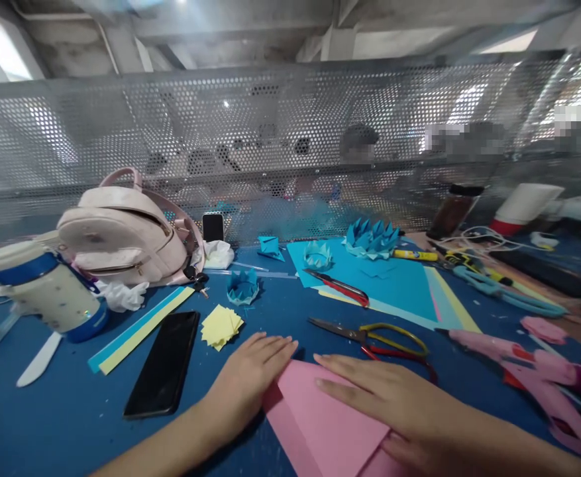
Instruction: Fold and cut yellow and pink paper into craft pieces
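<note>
Pink paper (315,411), folded, low ctr on blue counter (46,424). L to R: bottle (54,291), blk phone (163,364), yellow sqs (221,326), prob. set aside to free work space. L hand (250,371) open, palm down on paper's top corner, prob. steadying it. Yellow/red scissors (362,333) just beyond, prob. for quick reach. R hand (399,397) open, fingers flat across fold, seemingly pressing it down. Pink glue gun (538,391) far R.
</note>
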Demonstrator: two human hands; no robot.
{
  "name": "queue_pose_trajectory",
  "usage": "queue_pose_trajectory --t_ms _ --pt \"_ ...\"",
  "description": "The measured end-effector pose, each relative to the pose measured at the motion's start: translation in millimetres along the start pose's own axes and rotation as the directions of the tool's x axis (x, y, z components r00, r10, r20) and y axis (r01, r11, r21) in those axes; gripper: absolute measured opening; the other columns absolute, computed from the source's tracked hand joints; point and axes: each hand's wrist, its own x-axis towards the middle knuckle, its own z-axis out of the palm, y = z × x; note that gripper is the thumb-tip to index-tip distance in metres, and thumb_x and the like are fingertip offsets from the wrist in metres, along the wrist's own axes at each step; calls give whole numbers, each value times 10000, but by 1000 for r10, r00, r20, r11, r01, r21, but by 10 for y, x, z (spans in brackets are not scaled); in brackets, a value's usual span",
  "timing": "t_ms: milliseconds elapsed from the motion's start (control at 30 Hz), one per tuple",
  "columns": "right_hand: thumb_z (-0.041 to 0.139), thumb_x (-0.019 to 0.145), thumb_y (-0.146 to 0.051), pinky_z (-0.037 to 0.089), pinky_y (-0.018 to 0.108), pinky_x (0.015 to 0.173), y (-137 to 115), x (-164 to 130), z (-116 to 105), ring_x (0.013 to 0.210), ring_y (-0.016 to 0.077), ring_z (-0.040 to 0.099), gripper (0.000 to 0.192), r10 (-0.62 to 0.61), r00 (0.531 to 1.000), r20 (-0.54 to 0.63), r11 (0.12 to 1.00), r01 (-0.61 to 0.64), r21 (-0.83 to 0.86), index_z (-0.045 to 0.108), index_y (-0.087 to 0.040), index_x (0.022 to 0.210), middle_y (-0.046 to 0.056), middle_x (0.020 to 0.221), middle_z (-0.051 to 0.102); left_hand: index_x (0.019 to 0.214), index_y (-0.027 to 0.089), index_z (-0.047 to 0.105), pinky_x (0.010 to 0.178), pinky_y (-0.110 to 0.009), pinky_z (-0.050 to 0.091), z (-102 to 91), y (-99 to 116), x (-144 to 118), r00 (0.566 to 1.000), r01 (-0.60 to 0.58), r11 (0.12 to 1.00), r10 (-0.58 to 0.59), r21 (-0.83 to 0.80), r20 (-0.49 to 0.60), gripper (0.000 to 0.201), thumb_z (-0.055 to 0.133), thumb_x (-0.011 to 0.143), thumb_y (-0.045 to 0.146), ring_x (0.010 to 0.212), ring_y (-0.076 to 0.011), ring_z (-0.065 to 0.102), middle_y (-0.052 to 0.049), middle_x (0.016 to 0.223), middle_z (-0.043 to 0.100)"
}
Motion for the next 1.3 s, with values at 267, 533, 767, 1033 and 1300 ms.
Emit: queue_pose_trajectory --t_ms 267,533,767,1033,1300 --pt "349 668 92 346 413 1126 13 42 19 1431 214 272 945 40 996 -74 999 -38 22 220 -290 1522 37 1576 223 1173 171 645 1095 -488 367 -134 -268 346 984 -118 991 125 61 -125 334 387 969 109 1120 -205 651 -84 1167 714" --pt "424 915 -87 353 447 1102 33 -50 152 1418 245 285 678 -6 999 -36 1000 6 1 231 -348 1511 73 1570 208 1455 146 373 1132 -476 336 12 -48 173 994 -111 990 112 92 -11 654 427 826 -26 1410 -239 342 -135 1505 413" --pt "410 940 -129 307 419 1140 194 -84 60 1427 229 280 611 60 995 -74 986 -47 160 285 -360 1491 26 1580 228 1544 216 165 1165 -511 227 -174 109 -262 972 -228 965 218 127 88 650 355 946 45 1478 -265 119 -90 1614 131" --pt "305 992 -168 249 453 1178 373 42 -380 1431 207 286 500 109 994 -2 929 -101 356 373 -292 1472 4 1534 359 1536 224 212 1133 -494 300 -290 220 -400 913 -374 904 319 210 253 538 335 1014 177 1440 -278 263 -86 1583 240" --pt "418 918 -98 312 452 1143 155 15 -37 1423 236 298 632 -36 999 -6 999 36 38 307 -338 1491 46 1558 294 1443 186 383 1132 -501 317 -274 256 -306 911 -286 958 263 27 319 482 377 1012 403 1376 -314 393 -147 1467 461"
